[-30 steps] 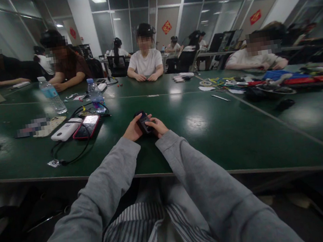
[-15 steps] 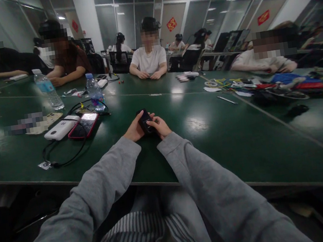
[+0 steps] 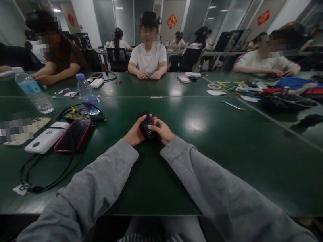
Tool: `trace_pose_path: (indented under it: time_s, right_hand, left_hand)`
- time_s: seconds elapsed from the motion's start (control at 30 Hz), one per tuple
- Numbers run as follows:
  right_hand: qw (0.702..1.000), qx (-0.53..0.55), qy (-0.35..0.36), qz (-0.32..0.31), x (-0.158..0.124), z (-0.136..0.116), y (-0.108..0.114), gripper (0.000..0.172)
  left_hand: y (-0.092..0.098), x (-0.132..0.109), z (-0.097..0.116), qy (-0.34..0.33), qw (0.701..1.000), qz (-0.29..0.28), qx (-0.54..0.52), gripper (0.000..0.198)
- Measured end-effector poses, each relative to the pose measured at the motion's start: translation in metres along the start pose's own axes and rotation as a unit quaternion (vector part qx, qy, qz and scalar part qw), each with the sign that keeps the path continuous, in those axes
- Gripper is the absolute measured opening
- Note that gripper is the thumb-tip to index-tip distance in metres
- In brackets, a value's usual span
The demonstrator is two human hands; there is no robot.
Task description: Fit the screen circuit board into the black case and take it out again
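Observation:
Both hands hold a small black handheld device (image 3: 147, 125) just above the green table (image 3: 146, 187). My left hand (image 3: 135, 132) grips its left side, thumb lying along the upper edge. On the other side, my right hand (image 3: 163, 130) has its fingers behind the device and its thumb on the front face, which carries small pale marks. The exact kind of device is too small to make out. Nearest on the left lies a phone in a red case (image 3: 73, 136), its screen dark. A white power bank (image 3: 46, 138) sits beside it with a black cable (image 3: 68, 172) trailing from it.
Two plastic bottles, one with a white cap (image 3: 35, 93) and one with a blue cap (image 3: 87, 94), stand to the left. A metal wrench-like tool (image 3: 233, 105) lies right. Farther right is a pile of cables and coloured items (image 3: 289, 87). Several people sit around the table.
My view has tilted and come closer, so the table items on the left appear lower and farther left. The phone screen went from bright to dark. Both hands keep hold of the black device.

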State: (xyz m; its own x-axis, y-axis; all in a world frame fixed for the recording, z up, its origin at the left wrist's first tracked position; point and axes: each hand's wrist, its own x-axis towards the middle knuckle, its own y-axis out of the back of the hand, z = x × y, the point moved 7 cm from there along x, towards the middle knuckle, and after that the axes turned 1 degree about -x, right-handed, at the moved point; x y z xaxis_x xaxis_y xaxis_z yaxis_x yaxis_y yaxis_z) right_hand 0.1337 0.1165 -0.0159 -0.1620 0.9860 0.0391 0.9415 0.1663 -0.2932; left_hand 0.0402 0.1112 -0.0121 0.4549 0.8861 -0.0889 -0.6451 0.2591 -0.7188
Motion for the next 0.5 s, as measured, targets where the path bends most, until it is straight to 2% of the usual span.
trace_pose_path:
  time_s: [0.13,0.2,0.27,0.5]
  right_hand:
    - [1.000,0.016,0.005,-0.008,0.010,-0.003,0.003,0.054]
    - [1.000,0.019,-0.001,-0.009,0.015,-0.003,0.006,0.053]
    - [1.000,0.018,-0.009,-0.005,0.019,-0.002,0.009,0.052]
    - [0.998,0.033,-0.045,-0.016,0.023,0.002,0.016,0.051]
  left_hand:
    - [0.006,0.004,-0.003,-0.007,1.000,0.025,0.002,0.034]
    - [0.010,0.004,0.001,-0.052,0.997,0.044,0.022,0.029]
    - [0.015,0.002,0.005,-0.085,0.993,0.069,0.043,0.033]
    - [0.017,-0.001,0.007,-0.078,0.989,0.081,0.096,0.040]
